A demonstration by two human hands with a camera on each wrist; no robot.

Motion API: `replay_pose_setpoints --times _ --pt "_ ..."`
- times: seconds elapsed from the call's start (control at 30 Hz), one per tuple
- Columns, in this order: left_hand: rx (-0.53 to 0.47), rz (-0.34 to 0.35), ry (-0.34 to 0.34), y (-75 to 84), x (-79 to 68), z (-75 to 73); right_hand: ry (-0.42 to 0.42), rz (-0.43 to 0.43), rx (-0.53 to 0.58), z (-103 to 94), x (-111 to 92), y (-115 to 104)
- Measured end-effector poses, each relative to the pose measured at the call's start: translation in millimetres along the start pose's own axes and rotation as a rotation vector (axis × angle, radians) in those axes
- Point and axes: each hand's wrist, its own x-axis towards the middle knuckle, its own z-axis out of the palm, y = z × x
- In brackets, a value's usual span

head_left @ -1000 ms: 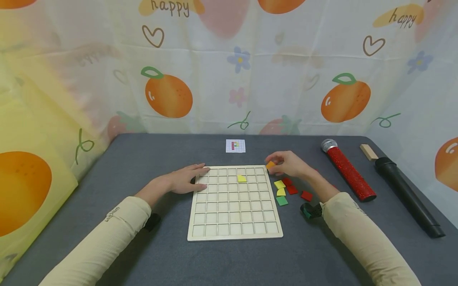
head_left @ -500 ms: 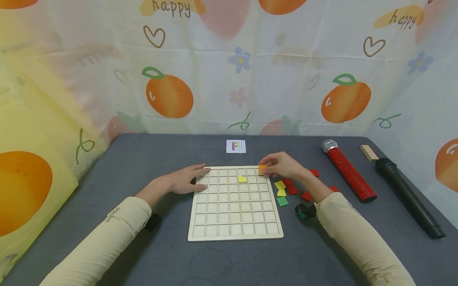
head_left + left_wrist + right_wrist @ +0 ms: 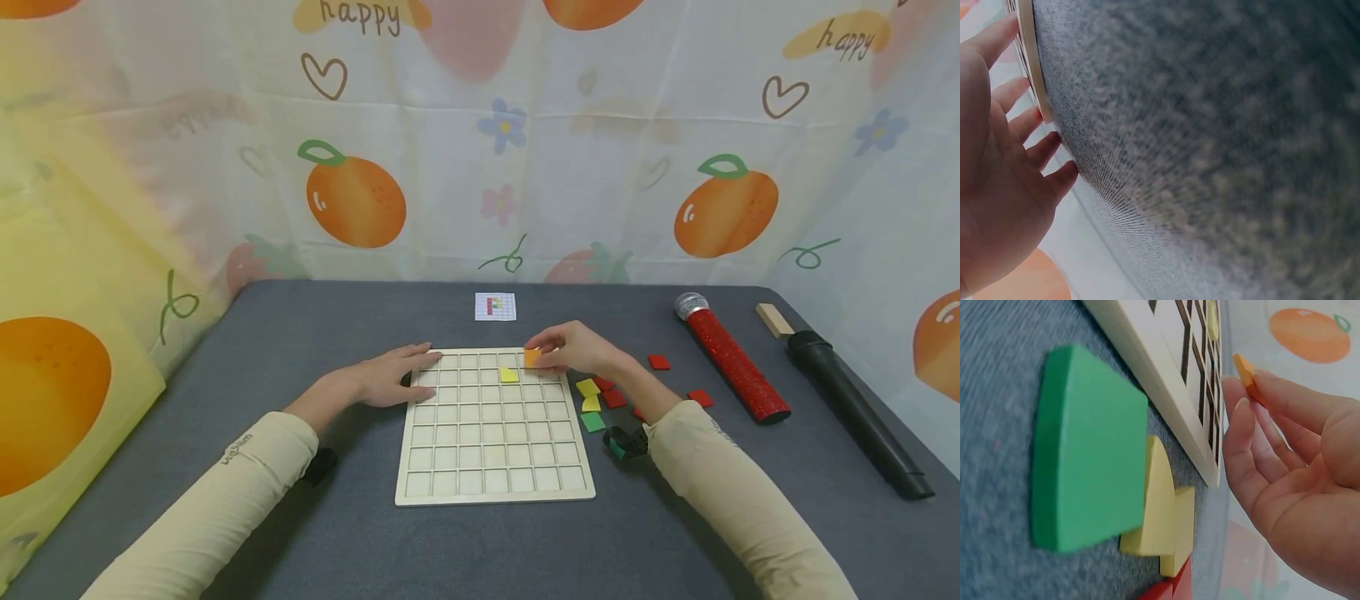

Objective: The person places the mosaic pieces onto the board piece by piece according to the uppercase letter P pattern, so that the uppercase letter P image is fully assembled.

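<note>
A pale wooden grid board lies on the grey table. My left hand rests with spread, straight fingers on its upper left edge; in the left wrist view the fingertips meet the board's side. Over the upper right part of the grid, my right hand pinches an orange tile between thumb and fingers. The right wrist view shows that orange tile tilted in the fingertips, above the board. One yellow tile sits in a cell of the second row, left of the right hand.
Right of the board lie a green tile, yellow tiles and several red tiles. Farther right are a red microphone, a black tube and a wooden block. A small printed grid card lies behind the board.
My right hand has moved left with the orange tile, from beside the board's upper right corner to over the grid. The left hand has stayed in place.
</note>
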Motion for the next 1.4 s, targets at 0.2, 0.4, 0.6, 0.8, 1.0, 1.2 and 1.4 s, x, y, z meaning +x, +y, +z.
replay_pose_setpoints --times 0.2,0.4,0.6,0.8,1.0,1.2,1.4 --pt "0.013 -0.005 0.004 -1.3 -1.6 -0.1 -0.026 -0.006 0.028 4.6 3.0 -2.9" --pt "0.006 0.005 0.005 -3.9 -4.1 0.3 -0.053 -0.016 0.048 7.8 6.2 -5.7" --pt "0.012 0.007 0.007 -6.1 -5.3 1.8 -0.058 -0.012 0.041 10.3 8.5 -8.7" --pt "0.040 -0.004 0.015 -7.5 -4.9 3.9 -0.062 -0.008 0.044 13.0 10.0 -13.0" --pt "0.046 -0.015 0.014 -5.5 -5.3 3.8 -0.069 0.033 0.138 19.0 13.6 -14.7" --pt "0.055 -0.019 0.012 -4.9 -3.5 4.6 -0.055 0.063 0.152 24.7 14.6 -18.3" --pt "0.062 -0.026 0.010 -4.4 -3.0 4.6 -0.059 0.058 0.177 27.9 14.6 -21.3"
